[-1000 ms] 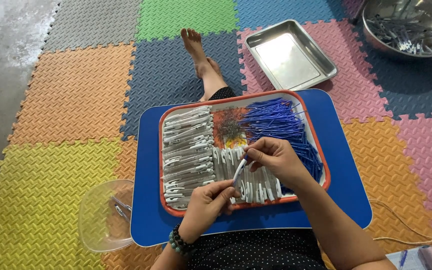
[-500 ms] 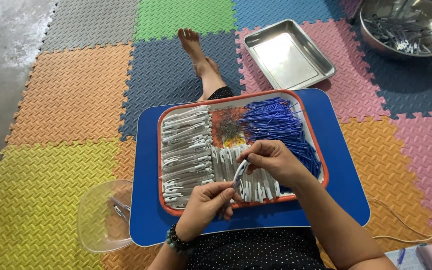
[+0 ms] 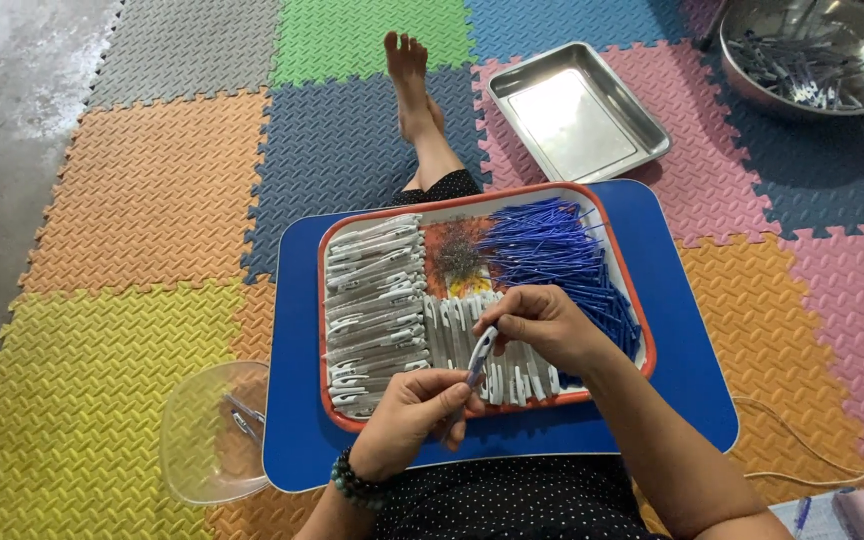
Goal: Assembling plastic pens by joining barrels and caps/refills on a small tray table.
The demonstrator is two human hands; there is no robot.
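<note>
Both hands over orange-rimmed tray (image 3: 337,238): left hand (image 3: 414,412) pinches white pen barrel (image 3: 479,352), right hand (image 3: 544,322) closed at its top end (refill hidden). Risk: a slipped grip drops barrel, scatters sorted rows.

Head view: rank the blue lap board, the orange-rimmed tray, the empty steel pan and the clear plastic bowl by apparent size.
1. Blue lap board
2. Orange-rimmed tray
3. Empty steel pan
4. Clear plastic bowl, close to the pan; nearer the camera, so unsure.
</note>
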